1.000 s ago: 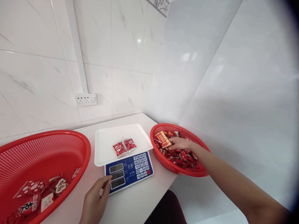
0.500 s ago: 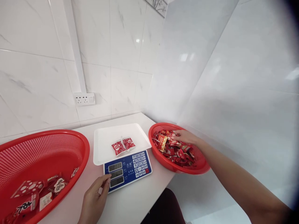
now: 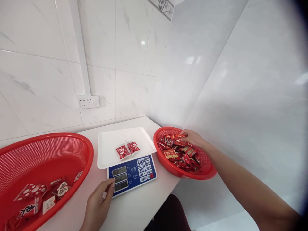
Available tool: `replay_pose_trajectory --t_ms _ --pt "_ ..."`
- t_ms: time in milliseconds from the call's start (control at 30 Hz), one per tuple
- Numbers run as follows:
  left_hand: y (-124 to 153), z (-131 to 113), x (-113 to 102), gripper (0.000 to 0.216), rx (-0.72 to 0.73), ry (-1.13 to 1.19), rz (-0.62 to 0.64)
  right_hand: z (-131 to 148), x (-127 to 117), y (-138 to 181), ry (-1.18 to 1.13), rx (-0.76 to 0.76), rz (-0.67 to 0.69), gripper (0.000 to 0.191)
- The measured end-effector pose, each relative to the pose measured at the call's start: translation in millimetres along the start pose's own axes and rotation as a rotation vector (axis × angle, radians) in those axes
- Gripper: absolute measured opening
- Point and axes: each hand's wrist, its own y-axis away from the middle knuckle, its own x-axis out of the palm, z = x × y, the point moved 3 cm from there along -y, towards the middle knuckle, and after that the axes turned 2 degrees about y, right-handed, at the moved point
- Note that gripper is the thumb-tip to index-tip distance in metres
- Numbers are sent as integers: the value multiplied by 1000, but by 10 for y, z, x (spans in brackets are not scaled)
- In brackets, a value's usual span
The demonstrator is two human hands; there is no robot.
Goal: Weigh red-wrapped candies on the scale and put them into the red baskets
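A blue-and-white digital weighing scale [image 3: 132, 175] stands on the table, a white tray [image 3: 108, 144] on top of it. Two small red snack packets [image 3: 123, 151] lie side by side on that tray. My left hand [image 3: 98, 202] is closed, thumb and index finger on the scale's left edge by the displays. At the right, my right hand [image 3: 192, 138] reaches into a red plastic basket [image 3: 168, 165] heaped with red packets [image 3: 185, 157]. Its fingers are closed on a red packet [image 3: 181, 140] at the far side of the heap.
A larger red basket [image 3: 81, 144] at the left holds several red packets [image 3: 31, 192]. The white table [image 3: 134, 208] meets tiled walls behind and to the right. A socket [image 3: 89, 102] is on the back wall. My dark-clothed leg [image 3: 168, 215] shows below the front edge.
My right hand has shifted slightly toward the back of the right basket, and packets under it have moved; a yellow-and-red one now lies flatter. The left hand stays at the scale.
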Motion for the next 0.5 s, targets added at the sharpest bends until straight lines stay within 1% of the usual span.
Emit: replay_pose_trajectory --t_ms 100,200,400,467,500 --pt "3 -12 3 28 12 5 2 34 13 18 15 0 15 18" --pt "10 -25 6 27 20 1 10 96 0 38 37 5 17 22" --pt "24 -26 -1 25 48 5 8 184 -112 59 116 70 -52 28" --pt "27 -25 2 25 52 8 5 281 -130 78 120 61 -59 27" --pt "29 -27 5 24 56 9 6 368 -123 93 91 30 -49 26"
